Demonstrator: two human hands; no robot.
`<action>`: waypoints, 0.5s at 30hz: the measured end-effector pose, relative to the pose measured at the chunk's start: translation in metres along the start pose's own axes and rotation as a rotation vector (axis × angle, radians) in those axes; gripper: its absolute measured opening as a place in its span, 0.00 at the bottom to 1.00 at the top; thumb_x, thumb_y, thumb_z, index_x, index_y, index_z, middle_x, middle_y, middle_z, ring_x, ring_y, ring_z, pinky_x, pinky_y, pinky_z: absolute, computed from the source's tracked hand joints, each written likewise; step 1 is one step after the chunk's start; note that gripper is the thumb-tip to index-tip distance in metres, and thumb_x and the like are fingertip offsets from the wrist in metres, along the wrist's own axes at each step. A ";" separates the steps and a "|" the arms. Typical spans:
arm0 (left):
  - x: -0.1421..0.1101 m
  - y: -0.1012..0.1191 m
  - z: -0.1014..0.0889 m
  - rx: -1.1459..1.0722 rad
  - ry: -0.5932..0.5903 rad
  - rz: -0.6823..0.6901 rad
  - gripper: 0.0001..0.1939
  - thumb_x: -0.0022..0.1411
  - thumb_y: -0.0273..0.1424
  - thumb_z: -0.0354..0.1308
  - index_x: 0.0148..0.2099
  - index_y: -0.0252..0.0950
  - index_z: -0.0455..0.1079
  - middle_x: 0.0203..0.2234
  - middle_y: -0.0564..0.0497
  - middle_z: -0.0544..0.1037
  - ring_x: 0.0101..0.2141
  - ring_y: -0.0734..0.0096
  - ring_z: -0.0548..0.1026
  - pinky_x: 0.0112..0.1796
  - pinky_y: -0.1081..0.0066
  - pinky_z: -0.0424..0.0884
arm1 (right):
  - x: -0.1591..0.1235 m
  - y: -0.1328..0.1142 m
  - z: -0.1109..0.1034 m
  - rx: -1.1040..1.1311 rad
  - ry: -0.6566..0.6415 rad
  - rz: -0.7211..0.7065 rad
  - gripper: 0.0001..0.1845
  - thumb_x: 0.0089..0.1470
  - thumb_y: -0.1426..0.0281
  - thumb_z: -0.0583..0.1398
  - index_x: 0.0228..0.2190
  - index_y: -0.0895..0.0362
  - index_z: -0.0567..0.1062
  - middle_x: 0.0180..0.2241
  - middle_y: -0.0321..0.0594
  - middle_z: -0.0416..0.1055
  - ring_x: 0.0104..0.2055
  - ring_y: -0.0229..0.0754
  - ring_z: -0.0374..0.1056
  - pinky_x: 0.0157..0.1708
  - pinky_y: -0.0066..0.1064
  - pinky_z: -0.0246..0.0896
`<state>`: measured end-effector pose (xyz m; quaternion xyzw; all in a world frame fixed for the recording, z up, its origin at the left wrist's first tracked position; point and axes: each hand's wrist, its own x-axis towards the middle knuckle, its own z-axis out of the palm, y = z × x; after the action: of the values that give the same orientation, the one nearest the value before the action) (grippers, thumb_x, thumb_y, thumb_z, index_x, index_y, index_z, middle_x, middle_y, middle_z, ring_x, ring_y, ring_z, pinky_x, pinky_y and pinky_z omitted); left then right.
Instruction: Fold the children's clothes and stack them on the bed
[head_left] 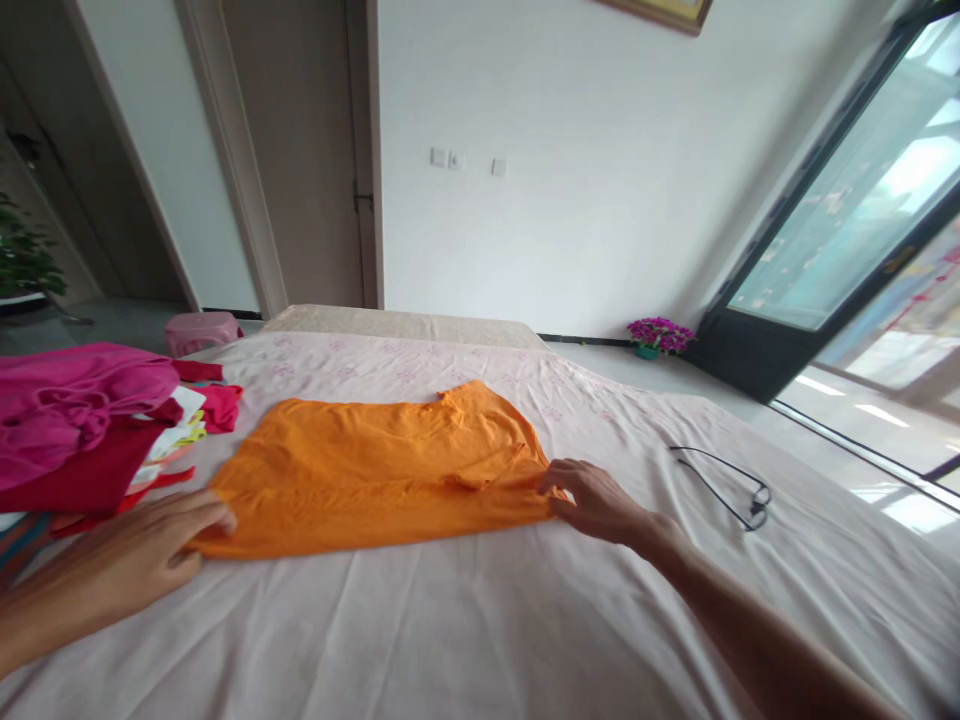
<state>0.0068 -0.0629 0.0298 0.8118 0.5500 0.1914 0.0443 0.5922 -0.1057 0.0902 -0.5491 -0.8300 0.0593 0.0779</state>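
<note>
An orange T-shirt [360, 450] lies spread sideways on the pale pink bed sheet [375, 640], with its near part folded over in a long strip. At the shirt's left end, my left hand [161, 540] has its fingers curled over the near corner. My right hand [596, 500] pinches the cloth at the right end between thumb and fingers. One short sleeve points away at the far right of the shirt, and another lies over the cloth near my right hand.
A heap of pink, red and white clothes [82, 420] lies left of the shirt. Black-framed eyeglasses [739, 490] rest on the sheet at right. Beyond the bed stand a pink stool [202, 330] and purple flowers [660, 335] in a green pot.
</note>
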 end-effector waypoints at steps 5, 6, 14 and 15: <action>0.047 0.100 0.012 -0.121 -0.209 0.008 0.12 0.58 0.38 0.56 0.44 0.46 0.74 0.46 0.55 0.78 0.47 0.64 0.75 0.49 0.66 0.68 | 0.047 0.022 0.001 0.068 0.056 0.355 0.20 0.55 0.73 0.53 0.48 0.52 0.75 0.45 0.40 0.74 0.43 0.41 0.70 0.41 0.28 0.59; 0.058 0.125 0.018 -0.130 -0.205 0.058 0.12 0.59 0.36 0.56 0.45 0.44 0.74 0.45 0.53 0.78 0.47 0.65 0.75 0.49 0.67 0.68 | 0.055 0.025 0.004 0.061 0.041 0.382 0.23 0.53 0.73 0.55 0.51 0.53 0.74 0.46 0.41 0.74 0.44 0.42 0.70 0.41 0.28 0.59; 0.117 0.252 0.082 -0.010 -0.103 0.314 0.16 0.58 0.30 0.58 0.50 0.39 0.72 0.44 0.46 0.77 0.47 0.60 0.74 0.48 0.64 0.66 | 0.087 0.021 0.031 0.083 0.019 0.432 0.15 0.52 0.71 0.58 0.41 0.51 0.79 0.44 0.38 0.74 0.45 0.41 0.69 0.39 0.26 0.56; 0.123 0.256 0.087 -0.002 -0.105 0.298 0.12 0.59 0.29 0.56 0.46 0.39 0.73 0.42 0.46 0.78 0.45 0.61 0.75 0.46 0.65 0.66 | 0.089 0.021 0.033 0.079 0.043 0.443 0.13 0.53 0.71 0.57 0.40 0.51 0.78 0.42 0.38 0.74 0.43 0.41 0.69 0.37 0.26 0.56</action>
<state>0.3021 -0.0398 0.0545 0.8931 0.4204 0.1537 0.0449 0.5705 -0.0166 0.0598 -0.7157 -0.6842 0.0960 0.1020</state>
